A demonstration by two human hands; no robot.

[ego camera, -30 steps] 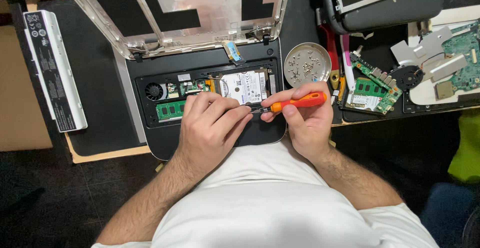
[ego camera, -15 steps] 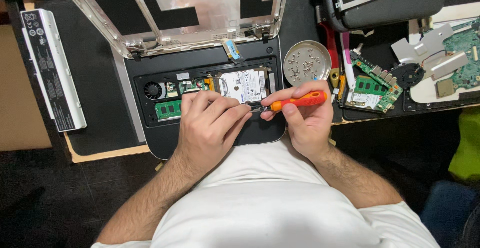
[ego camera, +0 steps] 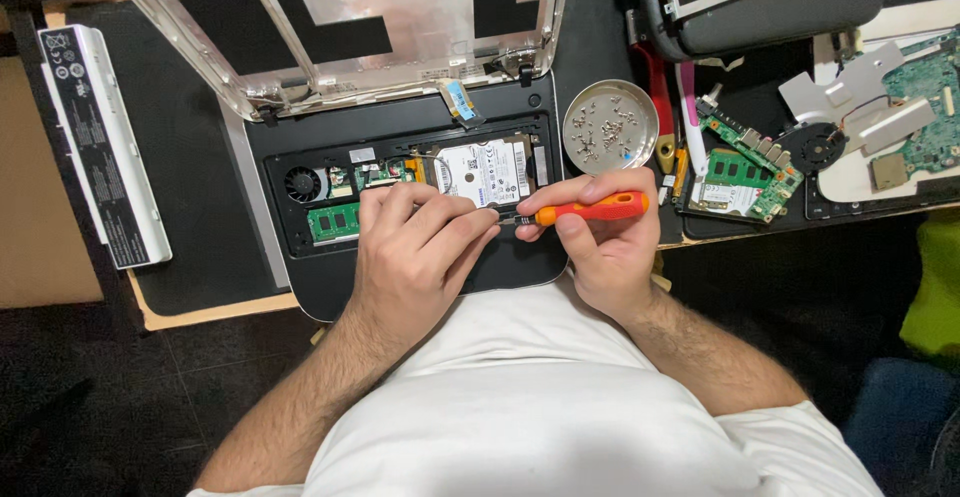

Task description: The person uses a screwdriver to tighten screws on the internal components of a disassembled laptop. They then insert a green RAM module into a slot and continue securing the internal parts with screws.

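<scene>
The orange-handled screwdriver (ego camera: 590, 208) lay nearly level, tip at the hard drive's (ego camera: 487, 170) near edge in the opened laptop base (ego camera: 330, 287). The right hand (ego camera: 600, 242) gripped its handle; the left hand (ego camera: 415, 252), fingers curled and grasping nothing visible, steadied the tip. Keeping the tip squarely seated looked wise. A screw dish (ego camera: 610, 127) sat nearby.

Premises: an electronics repair workshop. Evidence: an opened laptop (ego camera: 400, 157) with exposed internals at frame centre; a round metal dish of screws (ego camera: 610, 127) right of centre; loose green circuit boards (ego camera: 740, 172) and a cooling fan (ego camera: 815, 147) at right; a removed white battery pack (ego camera: 100, 142) at upper left.
</scene>
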